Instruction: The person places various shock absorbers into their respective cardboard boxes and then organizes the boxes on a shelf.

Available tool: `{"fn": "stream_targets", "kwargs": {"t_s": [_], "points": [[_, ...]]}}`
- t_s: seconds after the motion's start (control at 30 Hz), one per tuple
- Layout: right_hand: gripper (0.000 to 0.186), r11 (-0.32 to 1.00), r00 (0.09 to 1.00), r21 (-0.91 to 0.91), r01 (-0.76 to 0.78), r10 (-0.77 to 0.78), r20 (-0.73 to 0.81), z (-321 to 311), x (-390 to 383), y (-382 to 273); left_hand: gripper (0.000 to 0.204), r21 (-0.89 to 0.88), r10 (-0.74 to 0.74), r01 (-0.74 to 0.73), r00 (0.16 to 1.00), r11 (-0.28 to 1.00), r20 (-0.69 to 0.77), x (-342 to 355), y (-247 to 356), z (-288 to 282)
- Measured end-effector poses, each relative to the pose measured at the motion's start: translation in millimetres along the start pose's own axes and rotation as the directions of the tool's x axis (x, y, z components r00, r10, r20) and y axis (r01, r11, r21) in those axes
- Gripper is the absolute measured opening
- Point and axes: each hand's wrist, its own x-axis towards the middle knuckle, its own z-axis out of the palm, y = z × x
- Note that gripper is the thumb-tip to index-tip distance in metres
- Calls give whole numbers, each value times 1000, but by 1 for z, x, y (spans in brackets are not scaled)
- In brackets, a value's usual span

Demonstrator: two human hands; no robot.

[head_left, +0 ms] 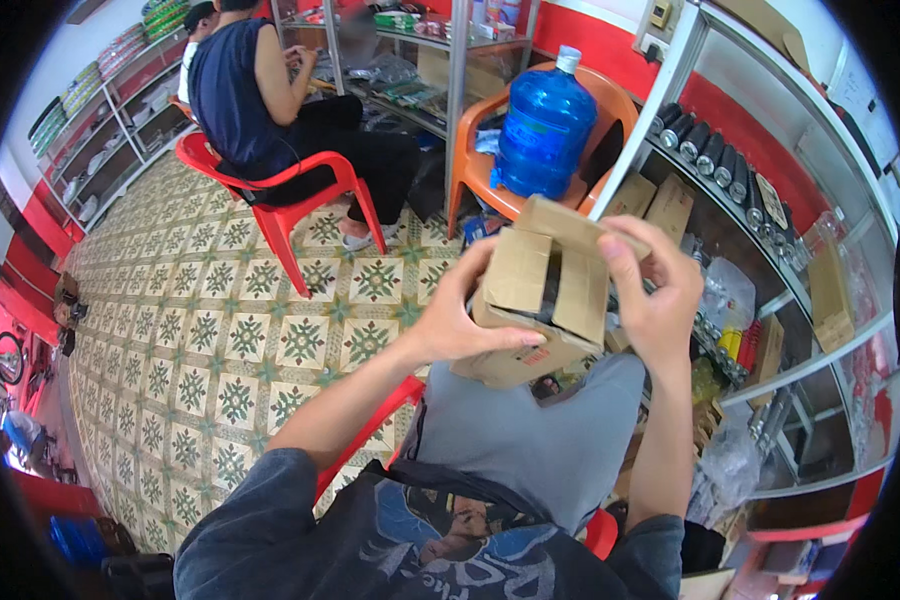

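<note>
A brown cardboard box (515, 365) is held up over my lap, its top flaps partly raised. Between the flaps a dark gap shows; what lies inside is too dark to make out. My left hand (462, 318) grips the box along its left side, with the thumb across the front face. At the upper right, my right hand (660, 285) pinches the edge of a raised flap (560, 222) between thumb and fingers.
An orange chair (615, 100) bears a large blue water jug (545, 130). At right stands a metal-framed shelf (710, 195) with dark cylindrical parts and cartons. A person (245, 100) sits on a red chair (270, 195) at the left. Patterned tiles (230, 340) cover the floor.
</note>
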Motion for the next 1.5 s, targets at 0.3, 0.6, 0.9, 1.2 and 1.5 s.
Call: {"fn": "stream_targets", "kwargs": {"t_s": [0.3, 0.6, 0.9, 1.2, 1.5], "points": [[27, 879, 751, -272, -393, 477, 457, -14, 1, 78, 103, 41, 35, -38, 997, 998, 70, 1, -9, 11], [12, 992, 997, -108, 70, -74, -34, -14, -12, -14, 97, 11, -21, 21, 998, 1000, -63, 8, -9, 3], [18, 871, 877, -257, 419, -316, 362, 5, -8, -14, 96, 54, 10, -6, 997, 999, -73, 5, -9, 3], [19, 853, 871, -238, 464, -392, 295, -11, 6, -8, 95, -13, -7, 6, 998, 1000, -62, 4, 0, 4], [27, 881, 949, -352, 316, -290, 125, -27, -35, 16, 90, -53, -69, 62, 988, 997, -139, 6, 3, -1]]}}
